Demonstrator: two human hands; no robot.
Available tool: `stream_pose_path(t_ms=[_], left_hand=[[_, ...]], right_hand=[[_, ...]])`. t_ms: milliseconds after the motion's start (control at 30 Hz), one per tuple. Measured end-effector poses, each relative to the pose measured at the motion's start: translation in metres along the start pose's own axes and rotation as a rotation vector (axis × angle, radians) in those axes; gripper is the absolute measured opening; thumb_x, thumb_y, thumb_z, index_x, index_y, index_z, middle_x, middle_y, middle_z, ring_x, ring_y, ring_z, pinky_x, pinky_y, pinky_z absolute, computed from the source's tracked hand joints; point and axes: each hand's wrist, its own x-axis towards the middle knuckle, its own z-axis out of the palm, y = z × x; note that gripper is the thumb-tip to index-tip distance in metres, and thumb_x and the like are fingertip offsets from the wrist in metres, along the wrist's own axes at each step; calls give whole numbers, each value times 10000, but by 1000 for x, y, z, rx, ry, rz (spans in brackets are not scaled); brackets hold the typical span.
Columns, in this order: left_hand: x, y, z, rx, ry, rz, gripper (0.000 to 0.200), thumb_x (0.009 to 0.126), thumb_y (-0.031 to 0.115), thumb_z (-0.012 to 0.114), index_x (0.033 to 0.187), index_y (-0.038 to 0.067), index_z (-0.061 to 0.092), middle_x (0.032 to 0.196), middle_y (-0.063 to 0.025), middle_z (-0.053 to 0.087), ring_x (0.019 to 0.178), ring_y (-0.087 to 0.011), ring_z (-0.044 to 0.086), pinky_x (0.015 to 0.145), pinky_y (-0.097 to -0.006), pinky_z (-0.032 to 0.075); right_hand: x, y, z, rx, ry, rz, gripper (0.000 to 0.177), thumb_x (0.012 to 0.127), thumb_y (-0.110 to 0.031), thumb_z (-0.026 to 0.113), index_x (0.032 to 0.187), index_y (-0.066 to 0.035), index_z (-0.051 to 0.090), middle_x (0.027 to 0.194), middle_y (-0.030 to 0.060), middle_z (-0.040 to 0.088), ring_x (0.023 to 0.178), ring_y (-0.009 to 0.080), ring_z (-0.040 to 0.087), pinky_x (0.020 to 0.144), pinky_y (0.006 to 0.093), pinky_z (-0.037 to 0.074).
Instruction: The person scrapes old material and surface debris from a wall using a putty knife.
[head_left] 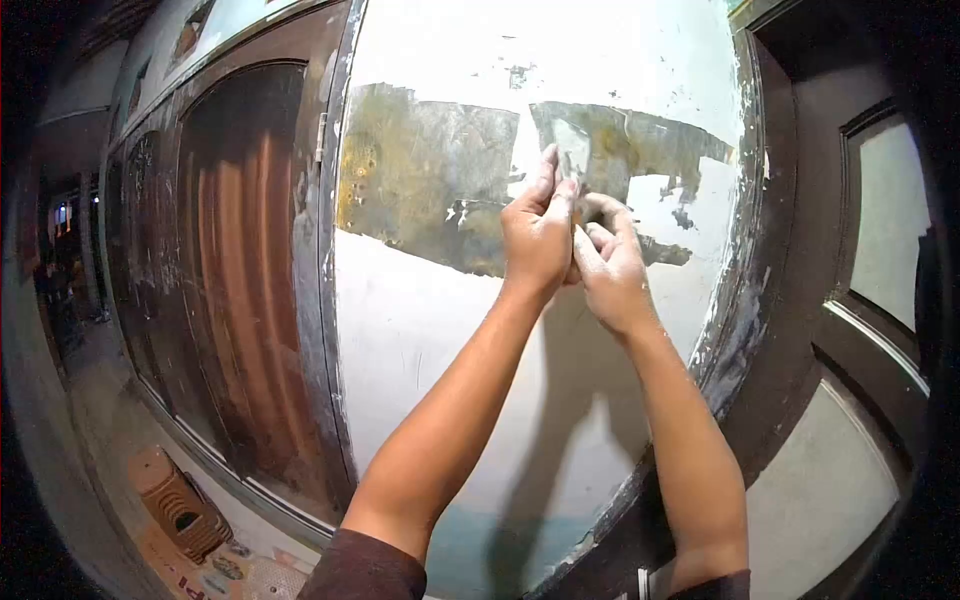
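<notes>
Both hands are raised close together in front of a wall [430, 320] with white coating and a bare grey-yellow band [430, 150]. My left hand [538, 225] has its fingers closed at the lower end of a flat, pale scraper [572, 145], whose blade points up. My right hand [612, 255], dusted white, curls its fingers just below and right of it, around what looks like the handle, which is mostly hidden. Whether the blade touches the wall I cannot tell.
To the left is a brown framed window or door with a curtain [245, 250]. A brown door [800, 200] is on the right. Low at the left, a brown plastic stool [180, 505] lies near printed cardboard [225, 565].
</notes>
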Motion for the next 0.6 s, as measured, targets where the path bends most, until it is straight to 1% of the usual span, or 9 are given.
stream_pose_path(t_ms=[33, 100, 167, 200, 267, 300, 400, 567, 600], left_hand=[[-1, 3, -6, -2, 0, 0, 476, 1038, 71, 605, 1491, -58, 537, 1430, -156, 647, 1127, -149, 663, 958, -288, 544], [-3, 19, -29, 605, -257, 67, 443, 1002, 132, 670, 1413, -28, 632, 1435, -168, 655, 1226, -180, 648, 1047, -313, 501], [10, 13, -67, 916, -264, 356, 398, 946, 179, 722, 1306, 11, 717, 1475, -173, 630, 1395, -298, 566, 1135, -397, 444], [23, 20, -89, 1060, -328, 544, 420, 922, 216, 717, 1293, 19, 724, 1456, -202, 630, 1403, -420, 533, 1165, -459, 420], [29, 26, -123, 1339, -226, 500, 425, 946, 270, 699, 1296, 31, 730, 1601, -164, 501, 1462, -467, 453, 1212, -491, 350], [30, 32, -134, 1470, -195, 431, 490, 972, 339, 669, 1376, 61, 686, 1645, -118, 454, 1524, -420, 379, 1245, -519, 275], [42, 26, -175, 1615, -308, 491, 535, 996, 369, 649, 1481, 147, 612, 1668, -31, 435, 1581, -337, 294, 1261, -574, 181], [50, 2, -203, 1559, -307, 688, 547, 972, 355, 649, 1494, 201, 603, 1682, -14, 413, 1588, -334, 283, 1253, -612, 167], [49, 0, -203, 1576, -295, 692, 553, 968, 356, 640, 1501, 215, 596, 1685, -9, 406, 1586, -335, 286, 1255, -613, 168]], right_hand=[[-1, 1, -2, 18, 24, -19, 566, 1032, -12, 541, 1531, -43, 275, 1052, 137, 666, 864, 115, 637, 736, 278, 537], [-8, -2, -10, -105, 61, -46, 650, 1004, -33, 575, 1576, -47, 267, 991, 126, 669, 834, 118, 634, 751, 299, 537], [-12, -4, -22, -412, 60, 9, 720, 962, -59, 615, 1603, -35, 288, 917, 138, 663, 802, 163, 647, 775, 348, 540], [-15, -3, -25, -520, 77, -11, 706, 931, -58, 617, 1585, -17, 352, 868, 160, 657, 773, 256, 656, 799, 405, 537], [-20, 0, -27, -764, 79, -276, 642, 896, -27, 589, 1521, 13, 446, 993, 240, 671, 896, 383, 664, 831, 464, 529], [-19, 9, -30, -855, 82, -497, 637, 883, -20, 585, 1508, 20, 467, 1016, 262, 659, 933, 415, 654, 831, 486, 521], [-30, 18, -29, -971, 43, -315, 621, 861, -18, 581, 1478, 25, 522, 910, 273, 572, 872, 461, 598, 786, 534, 496], [-33, 31, -19, -1153, 28, -162, 660, 886, -51, 564, 1539, -29, 476, 902, 268, 570, 833, 450, 605, 763, 544, 511], [-35, 35, -15, -1158, 52, -239, 669, 896, -75, 564, 1557, -57, 466, 914, 264, 571, 830, 449, 610, 756, 544, 516]])
